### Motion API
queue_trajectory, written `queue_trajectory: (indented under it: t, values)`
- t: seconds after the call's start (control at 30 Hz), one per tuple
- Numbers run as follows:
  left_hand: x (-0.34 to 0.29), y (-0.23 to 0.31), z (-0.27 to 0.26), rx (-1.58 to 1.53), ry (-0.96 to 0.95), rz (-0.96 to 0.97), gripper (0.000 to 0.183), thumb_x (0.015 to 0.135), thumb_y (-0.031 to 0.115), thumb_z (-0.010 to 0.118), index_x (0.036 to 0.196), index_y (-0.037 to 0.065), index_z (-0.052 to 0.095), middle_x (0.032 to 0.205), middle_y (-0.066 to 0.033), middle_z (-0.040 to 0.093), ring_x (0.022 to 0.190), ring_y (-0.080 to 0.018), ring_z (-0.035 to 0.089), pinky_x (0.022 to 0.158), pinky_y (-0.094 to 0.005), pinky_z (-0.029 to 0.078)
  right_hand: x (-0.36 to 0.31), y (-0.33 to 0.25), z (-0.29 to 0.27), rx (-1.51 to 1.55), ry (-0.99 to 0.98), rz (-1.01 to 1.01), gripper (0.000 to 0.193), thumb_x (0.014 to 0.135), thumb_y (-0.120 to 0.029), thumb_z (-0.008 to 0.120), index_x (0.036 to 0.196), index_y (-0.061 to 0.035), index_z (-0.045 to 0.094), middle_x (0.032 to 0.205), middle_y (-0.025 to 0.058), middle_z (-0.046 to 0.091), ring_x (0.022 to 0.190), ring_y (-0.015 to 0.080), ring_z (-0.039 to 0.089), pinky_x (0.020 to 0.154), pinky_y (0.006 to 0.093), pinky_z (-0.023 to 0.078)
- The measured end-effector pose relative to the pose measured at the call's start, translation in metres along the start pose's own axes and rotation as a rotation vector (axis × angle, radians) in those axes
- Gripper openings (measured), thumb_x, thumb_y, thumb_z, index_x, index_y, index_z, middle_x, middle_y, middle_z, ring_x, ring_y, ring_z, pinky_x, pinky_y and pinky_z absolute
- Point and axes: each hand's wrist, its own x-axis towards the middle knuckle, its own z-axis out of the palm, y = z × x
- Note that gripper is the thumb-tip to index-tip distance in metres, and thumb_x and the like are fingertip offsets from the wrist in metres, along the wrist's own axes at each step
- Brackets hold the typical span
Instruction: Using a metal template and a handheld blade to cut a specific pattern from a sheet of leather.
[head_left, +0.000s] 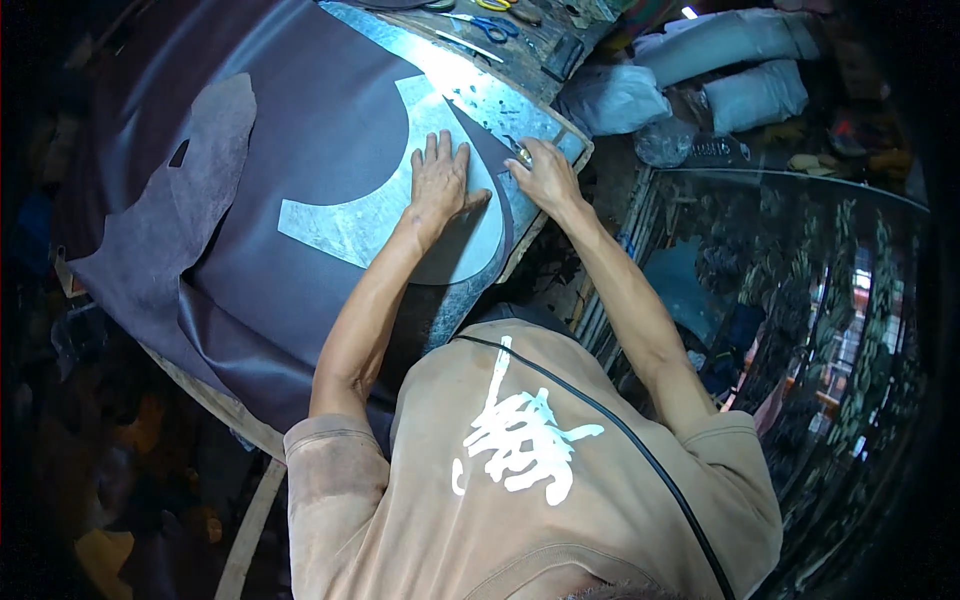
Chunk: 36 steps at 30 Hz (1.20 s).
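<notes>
A curved grey sheet template lies on a large dark brown leather hide. My left hand is open and pressed flat on the template, fingers spread. To its right, my right hand is closed around a small knife-like tool with a dark tip and a brass-coloured part. Its blade is too small to make out. Between the hands, a narrow strip of leather shows past the template's rounded edge, over the shiny metal table top.
Blue-handled scissors and other hand tools lie at the table's far end. A folded flap of leather covers the left side. White bundles are stacked at the far right, and a glass-topped case stands near my right arm.
</notes>
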Motion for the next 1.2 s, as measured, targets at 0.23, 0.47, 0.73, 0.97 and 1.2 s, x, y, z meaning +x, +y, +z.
queue_trajectory:
  t: [0.23,0.47,0.73,0.97,1.2]
  values:
    - [0.000,0.003,0.002,-0.027,-0.008,-0.048,0.085,0.067,0.052,0.077,0.134,0.006,0.050,0.146,-0.0277,0.034,0.137,-0.0447,0.030,0.108,-0.0577,0.027,0.053,0.004,0.012,0.103,-0.412,0.227,0.033,0.079,-0.024,0.069,0.098,0.0033,0.067,0.090,0.0289,0.067,0.094,0.0432,0.065,0.082,0.0499,0.051]
    - [-0.006,0.018,0.010,-0.048,0.052,-0.218,0.080,0.073,0.051,0.074,0.135,0.007,0.050,0.150,-0.0218,0.033,0.140,-0.0404,0.029,0.110,-0.0577,0.025,0.058,0.011,0.006,-0.009,-0.337,-0.132,0.032,0.081,-0.024,0.067,0.093,0.0060,0.063,0.091,0.0289,0.067,0.092,0.0444,0.065,0.081,0.0514,0.051]
    - [-0.006,0.036,0.012,-0.040,0.103,-0.402,0.080,0.074,0.052,0.074,0.137,0.009,0.050,0.152,-0.0155,0.033,0.142,-0.0360,0.027,0.111,-0.0565,0.025,0.088,0.015,0.004,0.032,-0.589,-0.262,0.035,0.080,-0.027,0.067,0.099,0.0027,0.067,0.094,0.0276,0.067,0.093,0.0428,0.066,0.083,0.0482,0.052]
    - [0.000,0.056,0.017,-0.098,0.152,-0.487,0.065,0.081,0.045,0.071,0.134,0.013,0.053,0.150,-0.0179,0.035,0.141,-0.0397,0.027,0.112,-0.0546,0.025,0.141,0.064,-0.030,-0.058,-0.559,-0.392,0.037,0.080,-0.025,0.063,0.104,0.0028,0.065,0.095,0.0290,0.066,0.095,0.0452,0.064,0.083,0.0485,0.051]
    - [0.025,0.068,0.030,-0.195,0.342,-0.425,0.033,0.084,0.022,0.066,0.117,0.018,0.065,0.147,-0.0194,0.038,0.140,-0.0464,0.023,0.111,-0.0567,0.024,0.084,0.106,-0.044,0.225,-0.495,-0.833,0.033,0.089,-0.011,0.057,0.120,0.0013,0.051,0.101,0.0249,0.054,0.090,0.0463,0.059,0.077,0.0539,0.048]
